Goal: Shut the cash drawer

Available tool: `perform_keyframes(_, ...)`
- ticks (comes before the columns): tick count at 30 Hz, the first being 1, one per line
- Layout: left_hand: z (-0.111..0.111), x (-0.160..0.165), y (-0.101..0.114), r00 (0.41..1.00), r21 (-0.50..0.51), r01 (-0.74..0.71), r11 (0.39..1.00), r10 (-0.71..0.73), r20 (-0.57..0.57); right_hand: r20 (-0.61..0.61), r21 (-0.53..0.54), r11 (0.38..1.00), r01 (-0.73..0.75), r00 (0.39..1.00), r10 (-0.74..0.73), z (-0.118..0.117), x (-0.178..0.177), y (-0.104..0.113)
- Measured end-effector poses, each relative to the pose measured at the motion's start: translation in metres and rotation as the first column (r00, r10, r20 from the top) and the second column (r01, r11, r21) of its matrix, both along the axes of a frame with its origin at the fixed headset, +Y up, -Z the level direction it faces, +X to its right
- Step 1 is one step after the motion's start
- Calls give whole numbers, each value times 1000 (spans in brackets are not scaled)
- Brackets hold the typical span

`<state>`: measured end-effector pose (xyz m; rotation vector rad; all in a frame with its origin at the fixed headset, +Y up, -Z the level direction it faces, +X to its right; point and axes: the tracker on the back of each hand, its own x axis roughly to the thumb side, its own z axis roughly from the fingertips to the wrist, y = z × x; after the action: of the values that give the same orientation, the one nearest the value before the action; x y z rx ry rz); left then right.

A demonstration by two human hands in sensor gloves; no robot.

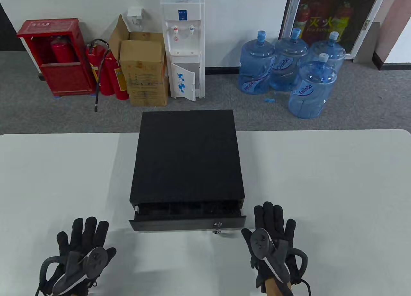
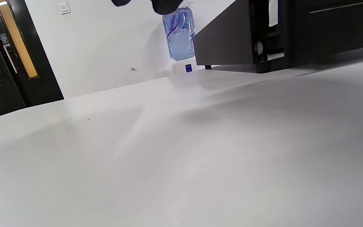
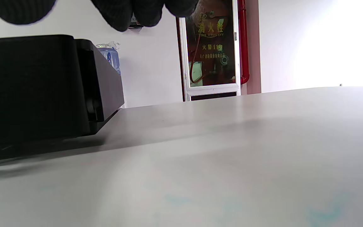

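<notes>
While spread flat on the table [image 1: 321,180], left hand [image 1: 80,244] well left of the drawer front [image 1: 188,222]; cash drawer [image 1: 188,158] dead centre, slightly open, long axis left-right; right hand [image 1: 273,238] spread, nearer, seemingly just clear.

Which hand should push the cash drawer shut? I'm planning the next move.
Probably the right hand: it lies flat beside the drawer front's right corner, fingertips level with it. The left hand rests nearer the table's edge.
</notes>
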<state>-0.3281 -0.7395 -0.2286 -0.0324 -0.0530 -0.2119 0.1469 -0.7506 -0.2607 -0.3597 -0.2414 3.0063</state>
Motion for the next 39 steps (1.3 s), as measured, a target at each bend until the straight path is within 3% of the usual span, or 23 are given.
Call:
perform_keyframes(26, 0, -2, 2, 1000, 9, -10, 1000, 10, -3, 7, 43, 999, 27, 1000, -28, 1, 2, 5)
perform_keyframes(39, 2, -3, 2, 1000, 7, -31, 1000, 31, 1, -16, 135, 989, -59, 998, 61, 6, -28, 31)
